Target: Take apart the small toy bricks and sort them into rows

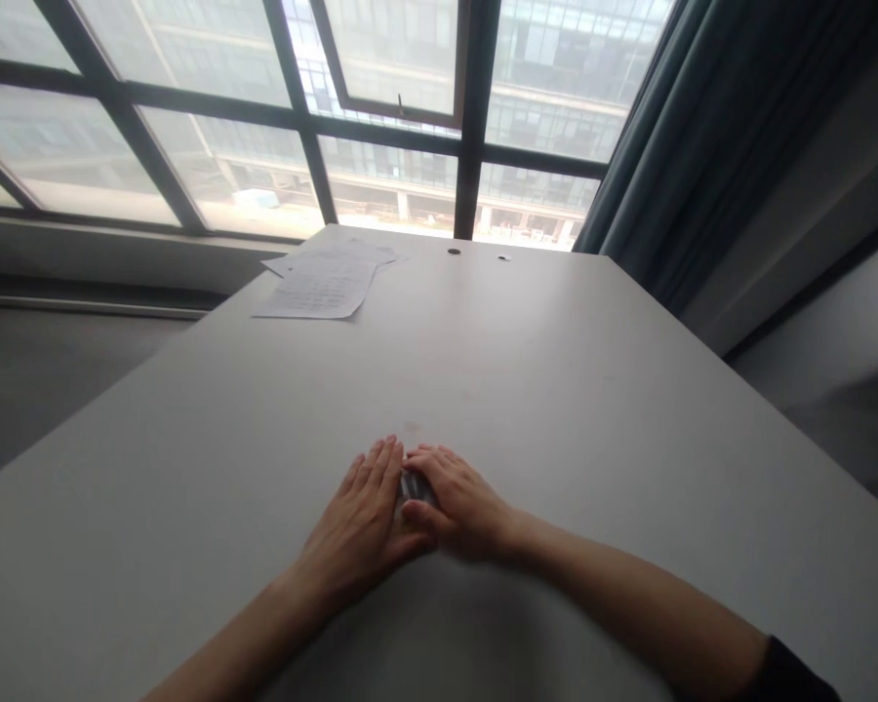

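Left hand lies flat, fingers straight and closed on nothing, alongside a small grey item, apparently on the desk between the hands; right hand arches over the item's right side, gripping or merely covering, cannot tell which. Possible fault: item skids out at the far gap between the fingertips, if pressed unevenly on the smooth surface. Left forearm cut off at the lower edge; item's outline and underside hidden, identity undetermined.
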{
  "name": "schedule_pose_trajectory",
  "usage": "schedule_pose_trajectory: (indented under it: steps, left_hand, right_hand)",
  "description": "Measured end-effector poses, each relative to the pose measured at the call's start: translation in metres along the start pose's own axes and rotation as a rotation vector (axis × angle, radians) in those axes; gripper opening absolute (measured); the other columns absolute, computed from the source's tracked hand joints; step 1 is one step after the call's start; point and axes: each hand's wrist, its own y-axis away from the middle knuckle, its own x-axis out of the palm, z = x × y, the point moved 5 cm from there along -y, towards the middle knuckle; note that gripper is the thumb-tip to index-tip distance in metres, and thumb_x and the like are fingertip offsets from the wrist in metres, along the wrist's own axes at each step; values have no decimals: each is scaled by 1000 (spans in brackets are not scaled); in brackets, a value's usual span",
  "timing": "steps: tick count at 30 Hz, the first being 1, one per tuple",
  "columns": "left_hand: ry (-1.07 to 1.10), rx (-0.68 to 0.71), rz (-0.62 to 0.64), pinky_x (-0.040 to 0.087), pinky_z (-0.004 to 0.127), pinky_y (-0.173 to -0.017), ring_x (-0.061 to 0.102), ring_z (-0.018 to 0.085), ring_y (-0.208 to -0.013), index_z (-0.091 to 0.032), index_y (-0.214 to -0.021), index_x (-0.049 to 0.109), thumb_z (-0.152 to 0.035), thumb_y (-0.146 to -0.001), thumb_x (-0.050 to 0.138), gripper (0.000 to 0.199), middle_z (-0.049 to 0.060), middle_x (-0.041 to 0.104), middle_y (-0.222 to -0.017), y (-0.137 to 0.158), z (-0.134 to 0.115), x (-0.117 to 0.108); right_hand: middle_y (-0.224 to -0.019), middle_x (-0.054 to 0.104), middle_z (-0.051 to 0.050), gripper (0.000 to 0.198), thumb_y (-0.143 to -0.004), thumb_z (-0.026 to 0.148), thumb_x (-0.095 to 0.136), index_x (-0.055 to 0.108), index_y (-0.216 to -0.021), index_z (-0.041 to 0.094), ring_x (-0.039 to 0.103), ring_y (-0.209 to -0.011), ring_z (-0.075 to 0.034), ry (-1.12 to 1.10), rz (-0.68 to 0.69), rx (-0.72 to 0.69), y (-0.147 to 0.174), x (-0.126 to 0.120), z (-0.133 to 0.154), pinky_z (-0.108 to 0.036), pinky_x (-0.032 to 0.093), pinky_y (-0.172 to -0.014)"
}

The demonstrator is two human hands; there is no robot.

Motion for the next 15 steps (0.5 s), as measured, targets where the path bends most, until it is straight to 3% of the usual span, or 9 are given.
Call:
schedule_pose_trajectory:
  steps: [4,9,12,15]
  left_hand:
    - [11,-30,43,32,49,-110,33,32,-137,-12,-146,25,-66,-84,44,85,18,38,-147,-5,17,-2]
    - [74,-15,140,27,45,-114,29,27,-139,-16,-146,29,-61,-89,41,74,12,32,-151,-11,32,-9]
    - [98,87,215,22,46,-116,24,27,-141,-20,-148,24,-61,-89,41,74,9,28,-153,-12,28,-11]
    - [121,172,259,18,45,-117,22,26,-142,-23,-149,18,-62,-88,42,77,7,26,-154,-10,28,-13]
  right_hand:
    - [-144,42,-16,64,-89,50,50,39,-137,10,31,-138,-24,60,-49,123,23,-17,-11,-40,27,-114]
    - [-153,19,-24,107,-74,74,53,21,-147,2,11,-143,-35,345,114,178,54,-13,-18,-52,15,-117]
    - [-154,11,-24,109,-76,76,46,15,-148,1,4,-144,-36,401,159,162,52,0,-13,-53,12,-117]
    - [-154,11,-24,107,-78,77,40,15,-148,1,4,-144,-36,402,152,134,29,11,-8,-52,11,-117]
